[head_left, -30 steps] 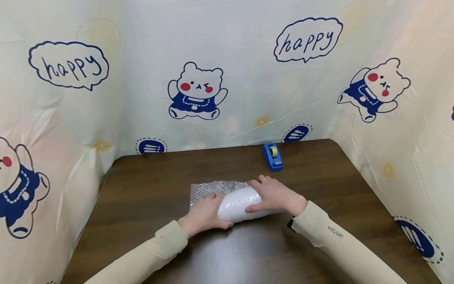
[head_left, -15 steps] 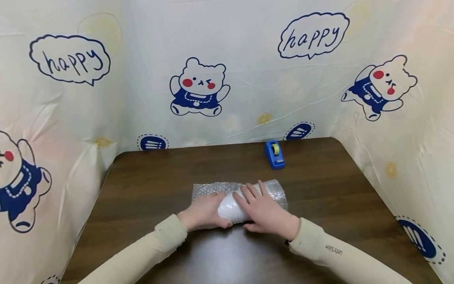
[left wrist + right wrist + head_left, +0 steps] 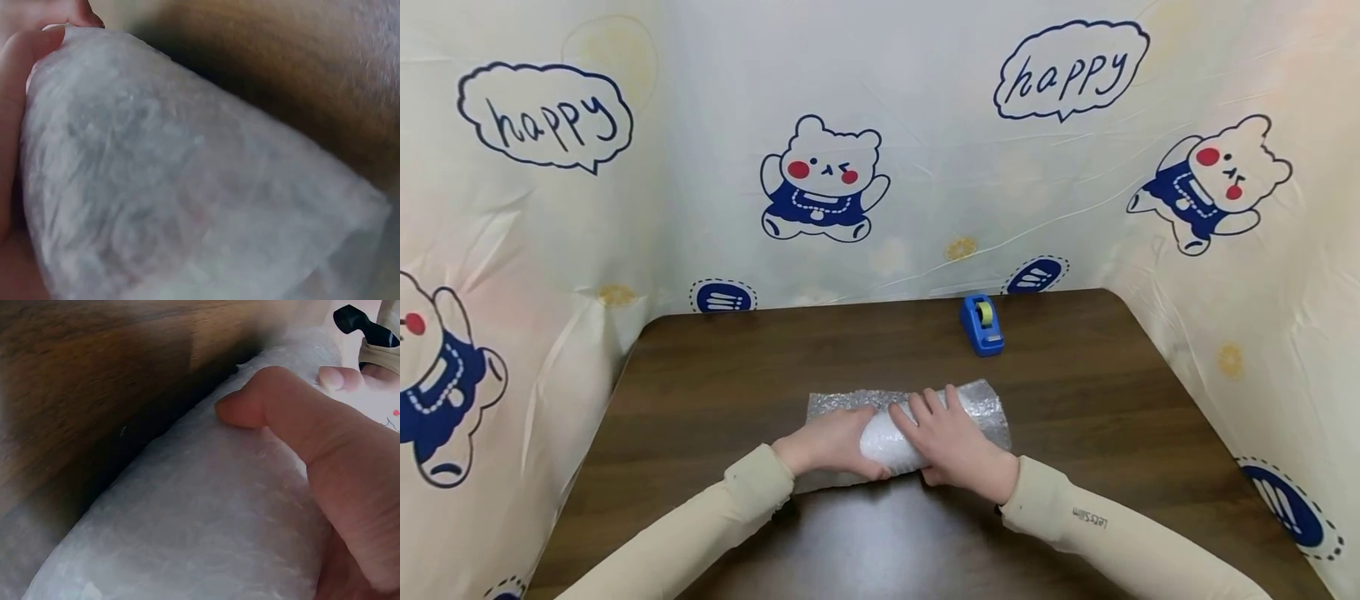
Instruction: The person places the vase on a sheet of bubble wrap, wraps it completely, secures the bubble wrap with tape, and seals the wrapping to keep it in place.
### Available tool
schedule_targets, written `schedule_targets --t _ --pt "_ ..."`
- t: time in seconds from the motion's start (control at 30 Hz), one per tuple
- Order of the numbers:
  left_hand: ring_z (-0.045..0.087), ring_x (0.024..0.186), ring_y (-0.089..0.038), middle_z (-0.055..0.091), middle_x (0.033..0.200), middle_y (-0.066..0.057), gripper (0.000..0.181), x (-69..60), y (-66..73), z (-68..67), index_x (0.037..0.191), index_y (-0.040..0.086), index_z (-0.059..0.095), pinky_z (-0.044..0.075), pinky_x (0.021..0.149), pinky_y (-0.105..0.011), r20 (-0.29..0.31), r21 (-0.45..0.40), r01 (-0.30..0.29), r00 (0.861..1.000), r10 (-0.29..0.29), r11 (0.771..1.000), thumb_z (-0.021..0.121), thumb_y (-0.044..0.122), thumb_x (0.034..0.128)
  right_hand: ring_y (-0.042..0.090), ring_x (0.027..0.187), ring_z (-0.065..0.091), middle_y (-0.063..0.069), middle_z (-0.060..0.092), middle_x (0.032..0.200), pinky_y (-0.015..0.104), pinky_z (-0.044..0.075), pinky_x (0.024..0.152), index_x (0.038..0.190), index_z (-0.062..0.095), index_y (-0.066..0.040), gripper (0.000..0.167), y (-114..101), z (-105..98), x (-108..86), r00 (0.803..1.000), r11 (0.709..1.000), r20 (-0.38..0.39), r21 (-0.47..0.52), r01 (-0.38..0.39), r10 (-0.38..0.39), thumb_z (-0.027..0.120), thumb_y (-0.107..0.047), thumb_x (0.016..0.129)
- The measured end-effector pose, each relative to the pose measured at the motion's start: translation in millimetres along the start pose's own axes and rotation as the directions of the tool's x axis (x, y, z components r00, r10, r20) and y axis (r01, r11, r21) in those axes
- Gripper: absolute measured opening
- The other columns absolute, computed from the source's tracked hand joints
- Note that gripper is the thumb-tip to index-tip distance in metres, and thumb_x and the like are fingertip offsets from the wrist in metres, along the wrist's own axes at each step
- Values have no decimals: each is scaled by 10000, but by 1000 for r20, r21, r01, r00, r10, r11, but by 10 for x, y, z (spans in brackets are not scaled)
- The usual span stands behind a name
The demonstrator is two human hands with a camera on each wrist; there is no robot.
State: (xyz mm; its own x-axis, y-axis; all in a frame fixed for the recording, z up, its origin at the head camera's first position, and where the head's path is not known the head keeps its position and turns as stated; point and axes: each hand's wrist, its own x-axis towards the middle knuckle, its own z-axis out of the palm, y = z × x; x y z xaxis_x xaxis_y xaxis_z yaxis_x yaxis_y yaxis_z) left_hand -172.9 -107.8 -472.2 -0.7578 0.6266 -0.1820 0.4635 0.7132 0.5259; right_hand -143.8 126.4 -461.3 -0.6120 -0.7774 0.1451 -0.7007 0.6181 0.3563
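Observation:
A bundle rolled in bubble wrap (image 3: 886, 439) lies across the middle of the table. It looks white through the clear layers, and what is inside cannot be made out. My left hand (image 3: 831, 442) grips its left part, thumb on the near side and fingers over the top. On the right, my right hand (image 3: 953, 442) holds the roll, with fingers spread across it and the thumb low in front. Clear, loose ends of the wrap stick out past both hands. Both wrist views show the wrap close up, with the thumb of the right hand (image 3: 337, 437) pressing on it.
A blue tape dispenser (image 3: 982, 325) with a yellowish roll stands toward the back right of the dark wooden table (image 3: 715, 358). Printed cloth (image 3: 925, 167) hangs around the back and sides of the table.
My right hand has slid left along the roll from its right end, baring the clear end there. My left hand stays in place; some wrap now shows below its wrist.

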Motion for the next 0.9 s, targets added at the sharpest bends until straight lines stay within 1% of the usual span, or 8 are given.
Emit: schedule_targets --t 0.1,0.2,0.33,0.43,0.53,0.63,0.7,0.9 --pt "586 696 -125 620 871 -4 843 -5 27 -4 1255 23 516 504 616 -311 0 -7 29 1000 -29 1000 844 569 703 362 1063 588 144 613 1177 582 496 894 1419 527 -113 1010 10 -19 0 1000 1000 12 21 -2 2 906 -613 627" --pt "588 676 -126 621 865 -22 926 -18 37 -7 1331 2 461 504 608 -305 6 -25 52 999 -52 998 836 586 718 366 1061 591 143 613 1174 588 500 896 1413 529 -113 1014 15 -19 1 1000 999 16 38 -6 5 919 -600 614" --pt "583 672 -116 618 869 -6 891 -34 28 -4 1332 36 475 501 611 -304 -2 -33 52 999 -52 998 826 604 742 363 1053 591 141 609 1163 595 501 901 1406 526 -112 1012 24 -19 7 1000 997 10 71 -6 6 933 -575 604" --pt "587 688 -121 626 893 -8 844 -38 22 2 1303 65 498 503 623 -314 -21 -16 42 999 -43 999 820 616 751 358 1047 590 139 608 1158 587 497 895 1405 525 -109 1006 35 -25 12 1000 996 10 85 -6 5 936 -559 605" --pt "588 752 -145 628 1012 -60 852 -37 27 -9 1331 69 520 514 659 -337 -35 10 30 999 -30 999 798 641 765 360 1058 592 138 609 1167 590 497 904 1409 523 -113 1002 56 -30 25 1000 996 22 93 -8 6 937 -555 611" --pt "579 794 -172 598 1099 -115 847 -48 39 -27 1353 78 539 523 677 -362 -30 12 31 999 -31 999 784 651 779 363 1072 595 136 609 1177 603 497 922 1412 517 -118 991 72 -32 38 999 993 40 115 -9 5 937 -546 623" --pt "571 802 -181 581 1117 -135 844 -55 42 -38 1361 81 543 522 680 -368 -21 7 34 999 -34 999 780 651 786 366 1079 597 136 611 1179 611 497 930 1412 514 -118 984 79 -36 49 999 991 50 133 -9 3 938 -538 629" --pt "599 869 -190 599 1187 -149 881 -67 28 -71 1410 58 526 534 728 -373 8 0 13 1000 -13 1000 774 653 810 359 1090 595 123 611 1170 617 499 935 1410 508 -129 968 102 -41 88 997 983 82 186 -10 -5 937 -532 641"
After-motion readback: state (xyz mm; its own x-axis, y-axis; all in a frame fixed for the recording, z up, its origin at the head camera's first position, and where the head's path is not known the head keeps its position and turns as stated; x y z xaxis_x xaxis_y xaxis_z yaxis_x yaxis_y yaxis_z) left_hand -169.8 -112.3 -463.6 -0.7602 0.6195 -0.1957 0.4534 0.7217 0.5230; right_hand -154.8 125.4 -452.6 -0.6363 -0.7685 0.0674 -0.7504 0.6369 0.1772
